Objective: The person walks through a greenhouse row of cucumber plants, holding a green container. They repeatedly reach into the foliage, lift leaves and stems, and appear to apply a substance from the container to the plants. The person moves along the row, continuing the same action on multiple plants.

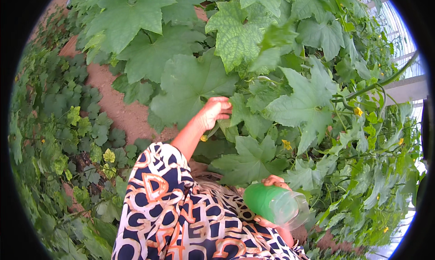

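Note:
Near the middle of the head view, my left hand (216, 113) reaches in among large lobed green vine leaves (200, 83). Its fingers are bent at the edge of a leaf; whether they pinch anything is hidden. A small yellow flower (204, 138) shows just below its wrist. Lower right, my right hand (272, 202) is wrapped round a green plastic cup (260, 199) with a clear plastic rim part, tilted on its side in front of my patterned shirt. Another yellow flower (286, 145) sits among leaves above this hand.
Dense leafy vines surround me. A strip of bare reddish soil (115, 103) runs along the left between the rows. A thick green stem (384, 81) arches at the right, near a yellow flower (358, 111). Behind it are a pale beam (407, 89) and translucent sheeting.

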Motion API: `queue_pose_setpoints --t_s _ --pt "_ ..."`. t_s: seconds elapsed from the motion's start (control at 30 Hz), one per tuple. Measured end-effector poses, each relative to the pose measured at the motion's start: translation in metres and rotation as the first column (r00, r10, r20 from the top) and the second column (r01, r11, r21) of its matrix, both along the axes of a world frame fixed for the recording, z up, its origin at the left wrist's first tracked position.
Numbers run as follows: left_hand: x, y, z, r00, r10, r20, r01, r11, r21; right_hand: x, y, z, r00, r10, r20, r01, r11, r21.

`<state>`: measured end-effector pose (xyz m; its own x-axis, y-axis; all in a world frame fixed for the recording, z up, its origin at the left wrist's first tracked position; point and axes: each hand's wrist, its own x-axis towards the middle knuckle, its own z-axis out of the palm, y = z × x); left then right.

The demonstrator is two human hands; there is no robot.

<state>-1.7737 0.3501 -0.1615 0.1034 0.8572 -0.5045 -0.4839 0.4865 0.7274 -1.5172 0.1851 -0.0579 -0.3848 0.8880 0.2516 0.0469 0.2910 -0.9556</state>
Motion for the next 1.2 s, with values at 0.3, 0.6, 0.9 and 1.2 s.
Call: queue_pose_setpoints --t_s 0.3,0.6,0.9,1.2 --pt "0.008 -0.016 -0.008 0.885 0.213 -0.413 -0.147 0.971 0.186 0.039 -0.025 -0.007 0.999 -0.025 0.039 0.025 1.0 0.017" --pt "0.072 -0.056 -0.048 0.826 0.172 -0.536 -0.149 0.985 0.087 0.07 -0.031 -0.016 0.998 -0.013 -0.058 0.014 1.0 0.017" --pt "0.129 -0.053 -0.063 0.805 0.155 -0.572 -0.092 0.986 0.138 0.086 -0.031 -0.013 1.0 0.026 -0.01 -0.026 0.999 0.045" --pt "0.1 -0.046 -0.051 0.699 0.078 -0.711 0.035 0.989 0.143 0.061 -0.026 -0.007 0.995 -0.094 -0.021 0.096 0.983 0.159"
